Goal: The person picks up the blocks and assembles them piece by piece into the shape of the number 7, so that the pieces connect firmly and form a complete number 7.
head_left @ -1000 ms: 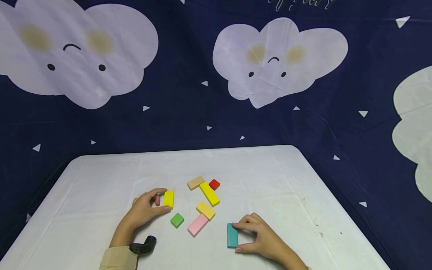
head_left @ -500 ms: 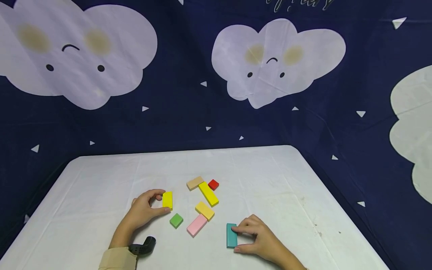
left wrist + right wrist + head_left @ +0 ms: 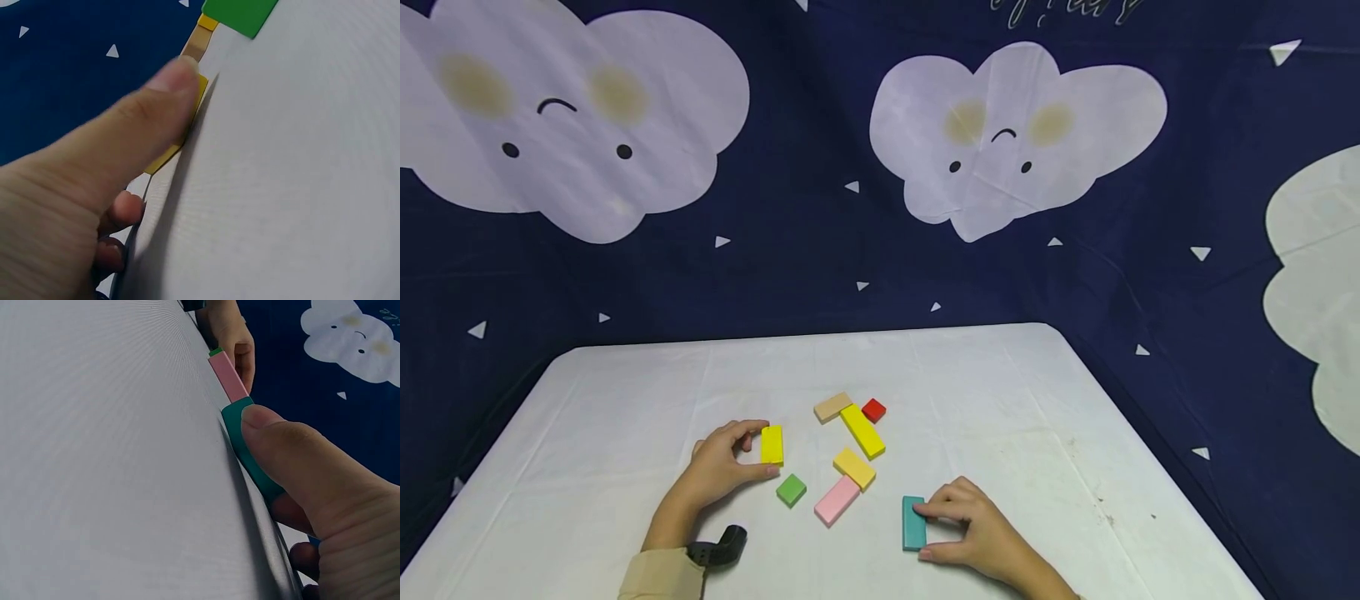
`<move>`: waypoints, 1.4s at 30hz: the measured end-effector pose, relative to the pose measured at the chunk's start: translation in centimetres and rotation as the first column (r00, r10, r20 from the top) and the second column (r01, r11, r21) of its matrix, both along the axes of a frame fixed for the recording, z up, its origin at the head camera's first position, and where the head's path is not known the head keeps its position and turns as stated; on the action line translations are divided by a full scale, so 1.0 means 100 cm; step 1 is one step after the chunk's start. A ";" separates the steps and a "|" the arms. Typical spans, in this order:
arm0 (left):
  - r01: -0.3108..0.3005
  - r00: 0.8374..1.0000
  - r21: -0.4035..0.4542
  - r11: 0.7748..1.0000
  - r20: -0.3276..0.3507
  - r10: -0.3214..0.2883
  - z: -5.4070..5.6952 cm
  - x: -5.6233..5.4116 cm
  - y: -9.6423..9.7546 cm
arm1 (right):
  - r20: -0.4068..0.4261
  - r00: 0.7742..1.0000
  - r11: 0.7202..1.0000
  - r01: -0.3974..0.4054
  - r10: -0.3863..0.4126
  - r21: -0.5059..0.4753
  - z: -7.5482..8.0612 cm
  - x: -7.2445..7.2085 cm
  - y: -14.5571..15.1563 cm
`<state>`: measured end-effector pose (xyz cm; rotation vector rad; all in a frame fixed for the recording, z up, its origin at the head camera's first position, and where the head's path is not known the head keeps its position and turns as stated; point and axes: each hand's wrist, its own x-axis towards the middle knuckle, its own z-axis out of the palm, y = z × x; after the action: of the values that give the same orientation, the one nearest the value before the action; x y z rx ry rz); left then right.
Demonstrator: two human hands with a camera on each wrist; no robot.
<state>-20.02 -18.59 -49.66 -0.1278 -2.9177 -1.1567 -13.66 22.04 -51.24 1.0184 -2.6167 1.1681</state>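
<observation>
In the head view, my left hand (image 3: 722, 467) pinches a small yellow block (image 3: 772, 446) by its two ends, the thumb at the near end. The left wrist view shows the thumb covering much of that block (image 3: 164, 159). My right hand (image 3: 973, 525) holds a teal block (image 3: 913, 525) between thumb and index finger, low on the table. From the right wrist, the thumb overlaps the teal block's face (image 3: 235, 428). A green block (image 3: 792, 491) and a pink block (image 3: 837, 502) lie between the hands.
A yellow-orange block (image 3: 854, 468) touches the pink one. Behind it are a long yellow block (image 3: 862, 432), a tan block (image 3: 832, 407) and a red block (image 3: 874, 410). The white-covered table (image 3: 1000, 383) ends before a dark blue cloud-print cloth (image 3: 805, 267).
The head view has shifted very slightly. Both hands stay on their blocks, and no block has visibly moved on the table.
</observation>
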 end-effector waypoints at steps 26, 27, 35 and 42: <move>0.132 0.988 0.138 0.982 0.060 -0.141 0.052 -0.002 0.068 | 0.001 1.000 1.000 -0.007 0.007 -0.018 0.001 0.000 0.000; 0.135 0.988 0.133 0.982 0.062 -0.144 0.053 -0.002 0.076 | -0.005 1.000 1.000 -0.009 0.009 -0.020 0.001 0.000 0.000; 0.242 0.970 0.078 0.967 -0.040 -0.240 0.049 -0.002 0.125 | -0.035 0.999 0.999 -0.027 0.026 -0.042 0.000 0.000 -0.002; 0.295 0.952 -0.011 0.955 -0.081 -0.295 0.042 -0.003 0.154 | -0.036 0.999 0.999 -0.025 0.024 -0.042 -0.002 -0.001 -0.001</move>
<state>-20.34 -3.19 -45.48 -0.6163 -2.8934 -1.1525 -13.77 21.94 -51.44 1.0566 -2.5482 1.1937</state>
